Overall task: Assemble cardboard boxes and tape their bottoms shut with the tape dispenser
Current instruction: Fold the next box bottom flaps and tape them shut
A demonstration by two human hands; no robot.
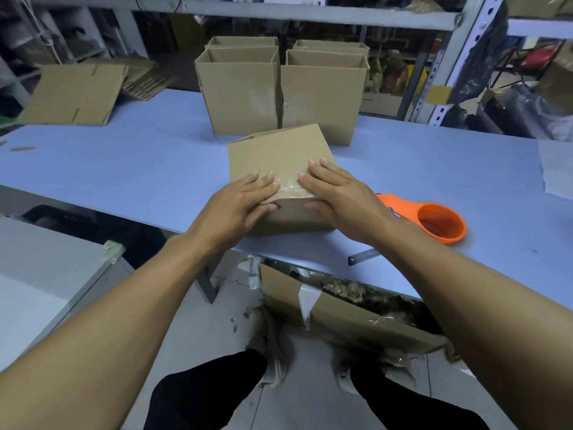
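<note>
A small cardboard box (273, 156) lies bottom-up near the front edge of the pale blue table (139, 169). A strip of clear tape (286, 185) runs across its closed flaps and over the near edge. My left hand (245, 203) lies flat on the left of the tape, fingers straight, thumb against the near side. My right hand (338, 193) presses flat on the right of the tape, thumb also on the near side. The orange tape dispenser (434, 223) lies on the table just right of my right wrist, held by neither hand.
Assembled open-topped boxes (245, 97) (322, 100) stand behind the small box. Flat cardboard blanks (74, 94) lie at the far left. A metal ruler (361, 257) sits at the table's front edge. A torn carton (341, 315) sits on the floor under the table. Shelving rises behind.
</note>
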